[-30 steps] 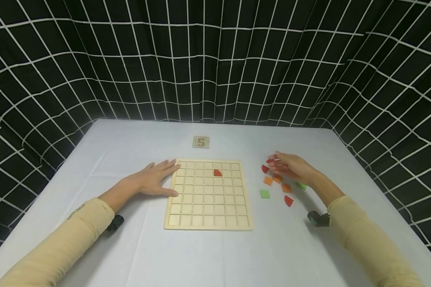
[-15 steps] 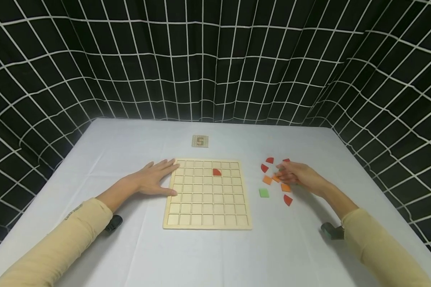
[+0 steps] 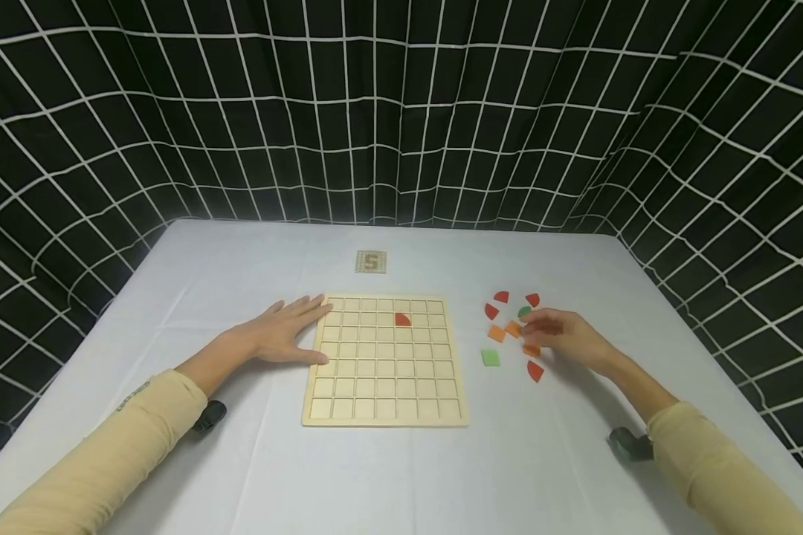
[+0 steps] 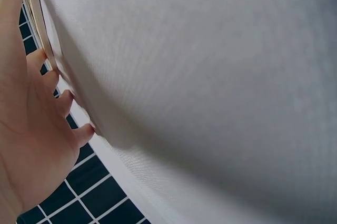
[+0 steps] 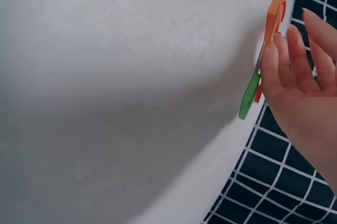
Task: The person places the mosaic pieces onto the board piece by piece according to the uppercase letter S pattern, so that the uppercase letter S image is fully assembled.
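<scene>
Left hand (image 3: 277, 332), fingers released and spread, touches the wooden board's (image 3: 386, 388) left edge; right hand (image 3: 569, 336), grasp undeterminable, is among loose coloured pieces (image 3: 497, 334) at right.

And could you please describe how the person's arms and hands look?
The left sleeve and right sleeve are pale yellow; the left bears a small dark marking, unreadable. A dark device shows beside each sleeve. The left hand and right hand are bare.

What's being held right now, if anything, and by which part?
The left hand grips nothing; it just rests on the left edge of the grid board. Whether the right hand, among the colored pieces, pinches one can't be told.
</scene>
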The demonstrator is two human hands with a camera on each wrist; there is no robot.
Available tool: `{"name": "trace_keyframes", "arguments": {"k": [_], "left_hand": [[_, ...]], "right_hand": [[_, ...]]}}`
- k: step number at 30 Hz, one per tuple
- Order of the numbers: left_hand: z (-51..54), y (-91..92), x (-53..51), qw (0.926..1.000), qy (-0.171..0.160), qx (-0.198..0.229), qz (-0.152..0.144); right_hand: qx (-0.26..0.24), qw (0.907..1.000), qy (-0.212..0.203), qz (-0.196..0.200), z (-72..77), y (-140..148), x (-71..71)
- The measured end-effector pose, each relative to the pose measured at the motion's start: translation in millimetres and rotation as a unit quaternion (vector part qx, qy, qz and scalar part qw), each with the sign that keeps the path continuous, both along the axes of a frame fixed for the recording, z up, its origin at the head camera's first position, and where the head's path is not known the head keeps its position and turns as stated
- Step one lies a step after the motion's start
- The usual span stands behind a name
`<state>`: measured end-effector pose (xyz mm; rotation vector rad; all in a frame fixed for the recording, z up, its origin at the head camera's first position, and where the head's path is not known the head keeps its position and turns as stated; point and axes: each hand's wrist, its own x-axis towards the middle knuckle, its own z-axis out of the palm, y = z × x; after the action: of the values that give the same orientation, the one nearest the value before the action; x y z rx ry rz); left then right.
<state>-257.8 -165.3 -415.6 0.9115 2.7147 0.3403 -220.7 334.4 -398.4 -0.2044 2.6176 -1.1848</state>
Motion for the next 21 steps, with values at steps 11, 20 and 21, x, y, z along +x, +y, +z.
{"name": "trace_keyframes", "arguments": {"k": [11, 20, 21], "left_hand": [[-0.6, -0.6, -0.1, 1.0, 0.001, 0.002, 0.0], [-1.2, -0.9, 0.3, 1.0, -0.001, 0.006, 0.001], [-1.2, -0.9, 0.2, 1.0, 0.0, 0.006, 0.001]], "right_hand": [[0.034, 0.9981, 0.049, 0.013, -7.5, -1.3, 8.9], [0.052, 0.9963, 0.062, 0.031, -6.5, -4.6, 7.5], [0.054, 0.9961, 0.062, 0.031, -6.4, -4.5, 7.3]]}}
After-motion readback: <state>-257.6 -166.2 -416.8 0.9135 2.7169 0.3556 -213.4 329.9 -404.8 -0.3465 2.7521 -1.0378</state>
